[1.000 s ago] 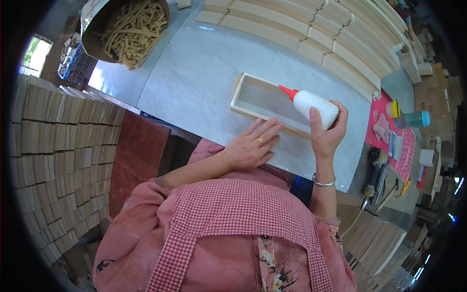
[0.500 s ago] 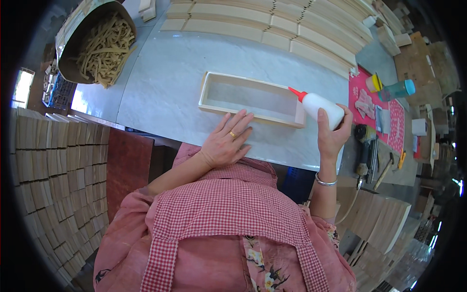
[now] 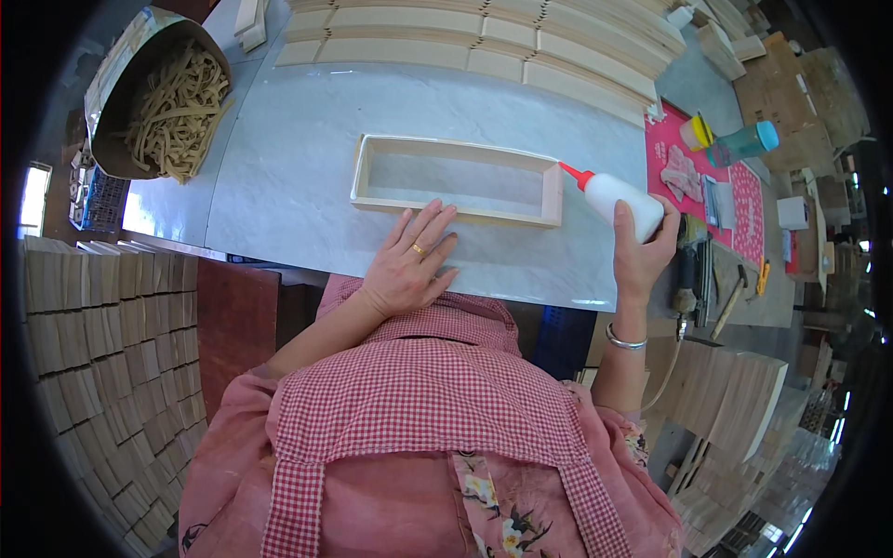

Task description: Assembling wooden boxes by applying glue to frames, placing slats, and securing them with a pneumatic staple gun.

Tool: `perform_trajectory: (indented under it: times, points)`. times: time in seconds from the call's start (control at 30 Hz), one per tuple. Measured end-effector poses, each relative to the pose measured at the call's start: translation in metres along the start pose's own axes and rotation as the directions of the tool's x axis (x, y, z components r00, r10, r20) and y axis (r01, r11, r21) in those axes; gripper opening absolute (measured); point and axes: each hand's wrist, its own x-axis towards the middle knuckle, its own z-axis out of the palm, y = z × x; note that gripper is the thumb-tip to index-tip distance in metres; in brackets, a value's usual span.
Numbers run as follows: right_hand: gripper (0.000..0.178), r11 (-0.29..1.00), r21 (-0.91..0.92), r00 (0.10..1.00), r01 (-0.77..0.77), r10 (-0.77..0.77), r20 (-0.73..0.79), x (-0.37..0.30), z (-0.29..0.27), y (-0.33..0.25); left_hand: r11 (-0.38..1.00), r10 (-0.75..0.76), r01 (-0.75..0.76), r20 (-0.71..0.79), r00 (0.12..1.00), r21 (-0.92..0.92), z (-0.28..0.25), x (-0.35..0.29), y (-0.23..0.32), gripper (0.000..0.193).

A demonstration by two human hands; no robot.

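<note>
A long rectangular frame of pale wood [image 3: 456,216] lies on the grey marbled tabletop in front of me, the table surface showing through its middle. My left hand [image 3: 409,259] rests flat with fingers spread, its fingertips at the frame's near side; a ring is on one finger. In my right hand [image 3: 646,244] is a white squeeze glue bottle [image 3: 621,205], gripped round its body and tilted. Its red nozzle [image 3: 576,175] points left, with the tip at the frame's far right corner. Whether glue is coming out cannot be made out.
Stacked pale wooden slats [image 3: 484,46] line the table's far side. A container of tan strips [image 3: 177,112] stands at the far left. To the right are a teal bottle [image 3: 735,146], a yellow-rimmed cup [image 3: 694,133], a cloth [image 3: 682,174] and a hammer [image 3: 729,305]. Wood pieces [image 3: 112,344] are piled at left.
The view has shifted slightly, moving most things leftward. Relative to the frame, the glue bottle has moved right, bringing its nozzle tip to the far right corner. My left hand stays spread by the near side.
</note>
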Motion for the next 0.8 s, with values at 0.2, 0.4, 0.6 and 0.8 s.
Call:
perform_trajectory:
  times: [0.2,0.4,0.6,0.8]
  points:
    - [0.047,0.999,0.005,0.999,-0.042,0.041,0.032,-0.011,-0.017,-0.006,1.0,0.006,-0.006,-0.016,1.0,0.008,0.001,0.001,0.001,0.041]
    - [0.045,0.996,-0.019,0.994,-0.083,0.084,0.064,-0.031,-0.037,-0.018,1.0,0.0,0.0,-0.012,1.0,0.005,0.002,0.0,-0.002,0.04]
    - [0.045,0.979,0.032,0.97,-0.201,0.194,0.146,-0.041,-0.037,-0.036,0.999,0.046,-0.046,-0.11,0.993,0.007,0.001,-0.005,-0.005,0.04]
    - [0.049,0.882,0.305,0.891,-0.358,0.225,0.396,-0.067,0.03,-0.072,0.999,0.043,-0.04,-0.092,0.995,0.031,0.008,-0.005,-0.005,0.044]
